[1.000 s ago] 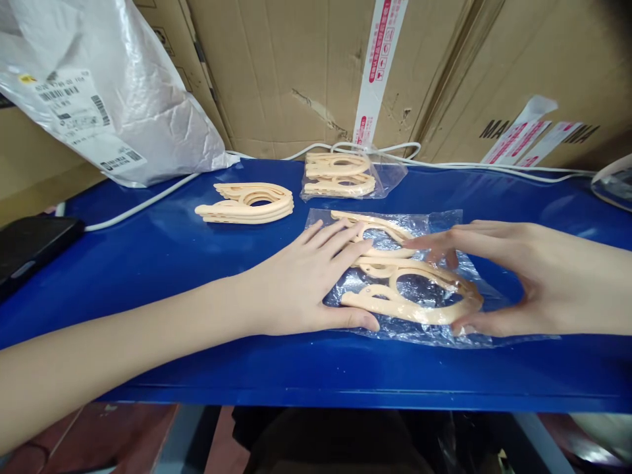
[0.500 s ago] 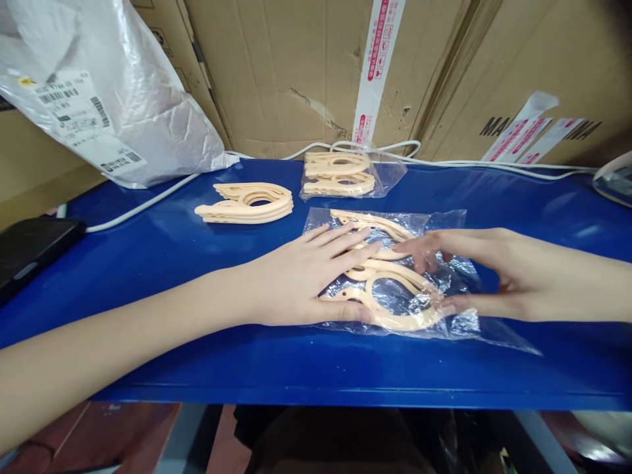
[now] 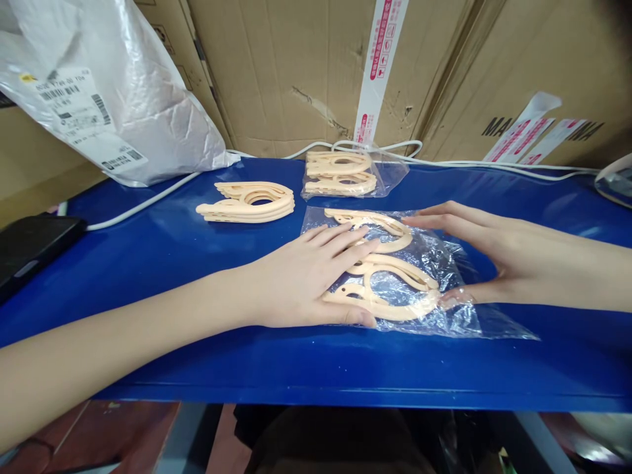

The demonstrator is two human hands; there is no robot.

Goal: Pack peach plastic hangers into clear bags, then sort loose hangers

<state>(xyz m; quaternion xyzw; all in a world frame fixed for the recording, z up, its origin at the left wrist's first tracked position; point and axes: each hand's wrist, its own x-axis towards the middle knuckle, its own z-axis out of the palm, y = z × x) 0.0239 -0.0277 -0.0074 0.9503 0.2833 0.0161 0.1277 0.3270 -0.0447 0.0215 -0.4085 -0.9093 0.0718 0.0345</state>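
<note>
The left hand (image 3: 301, 283) lies flat on the left part of the clear bag (image 3: 459, 316), near the front edge of the blue surface (image 3: 148, 263). Its fingers (image 3: 345, 238) are stretched and a little apart, pressing on the peach hangers (image 3: 390, 289) inside and gripping nothing. The right hand (image 3: 498, 260) rests on the right part of the same bag, fingers long and open, the thumb touching the film just beside the end of the hangers.

I think the thin film can slip on the smooth surface, or a hanger tip can tear it, if one hand pushes harder than the other.

At the back left corner lies a white plastic sack (image 3: 113, 99), its content hidden. A loose pile of hangers (image 3: 247, 203) has no bag. At the back edge a small bag (image 3: 390, 172) holds more hangers.
</note>
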